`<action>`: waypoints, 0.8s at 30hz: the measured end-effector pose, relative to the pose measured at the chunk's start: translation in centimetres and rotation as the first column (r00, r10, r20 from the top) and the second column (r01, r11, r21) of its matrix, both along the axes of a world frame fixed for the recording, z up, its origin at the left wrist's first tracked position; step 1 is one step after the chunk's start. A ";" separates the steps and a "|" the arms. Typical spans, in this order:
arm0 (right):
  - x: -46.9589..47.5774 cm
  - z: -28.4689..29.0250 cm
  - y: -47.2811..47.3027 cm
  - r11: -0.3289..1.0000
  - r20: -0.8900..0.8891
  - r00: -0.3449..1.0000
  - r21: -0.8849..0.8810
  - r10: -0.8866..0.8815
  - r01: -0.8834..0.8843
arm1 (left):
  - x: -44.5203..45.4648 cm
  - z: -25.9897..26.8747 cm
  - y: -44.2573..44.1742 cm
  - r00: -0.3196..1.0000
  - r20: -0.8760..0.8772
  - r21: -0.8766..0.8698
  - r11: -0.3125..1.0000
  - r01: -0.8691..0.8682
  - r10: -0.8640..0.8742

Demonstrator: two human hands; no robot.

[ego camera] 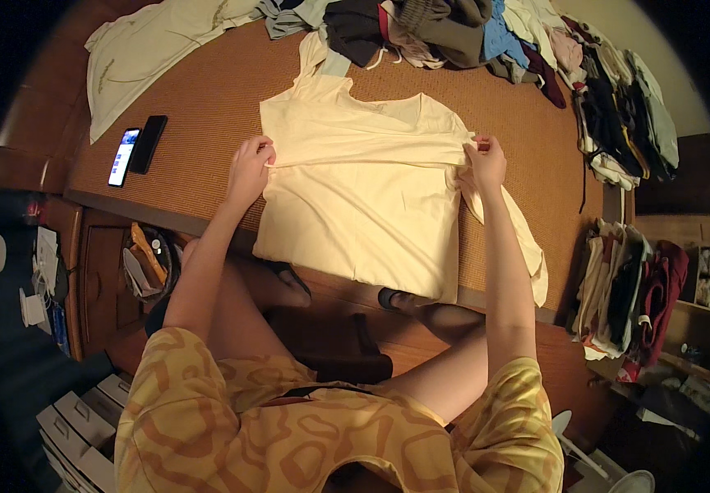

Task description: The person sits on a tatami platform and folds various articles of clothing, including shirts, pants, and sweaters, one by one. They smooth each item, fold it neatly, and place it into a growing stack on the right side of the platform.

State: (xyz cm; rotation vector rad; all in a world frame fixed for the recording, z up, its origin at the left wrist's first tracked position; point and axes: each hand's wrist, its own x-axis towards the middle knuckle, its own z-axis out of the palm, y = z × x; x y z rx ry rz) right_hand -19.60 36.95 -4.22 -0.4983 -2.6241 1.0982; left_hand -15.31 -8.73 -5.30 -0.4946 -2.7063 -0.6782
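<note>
A cream long-sleeved shirt (pixel 361 203) lies spread before me on a brown woven mat (pixel 207 117), its neckline pointing away and its lower edge hanging over the mat's near edge. My left hand (pixel 252 166) pinches the fabric at the shirt's left side. On the opposite side my right hand (pixel 487 161) grips the cloth near the armhole. Between both hands runs a crosswise fold in the fabric. One sleeve (pixel 518 240) trails past my right forearm toward the near edge; the other sleeve (pixel 312 58) stretches away at the upper left.
Two phones, one lit (pixel 124 157) and one dark (pixel 148 143), lie left. A white pillow (pixel 139 55) is beyond them. Piled clothes (pixel 416 31) line the far edge, with folded garments (pixel 629 117) at right. A bin (pixel 151 259) stands below the left edge.
</note>
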 end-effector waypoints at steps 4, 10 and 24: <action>1.1 -0.1 2.3 0.917 -0.051 0.991 -0.377 0.121 -0.132 | -0.1 0.3 0.8 1.000 -0.009 -0.043 0.999 -0.004 0.003; 8.8 0.3 13.5 0.940 0.198 0.980 0.338 -0.025 -0.044 | 0.1 1.4 7.4 0.982 -0.026 0.094 0.977 0.190 -0.189; 29.5 3.2 22.3 0.861 0.598 0.623 0.404 -0.504 0.309 | 14.3 -0.1 33.0 0.811 0.248 0.019 0.839 0.543 -0.530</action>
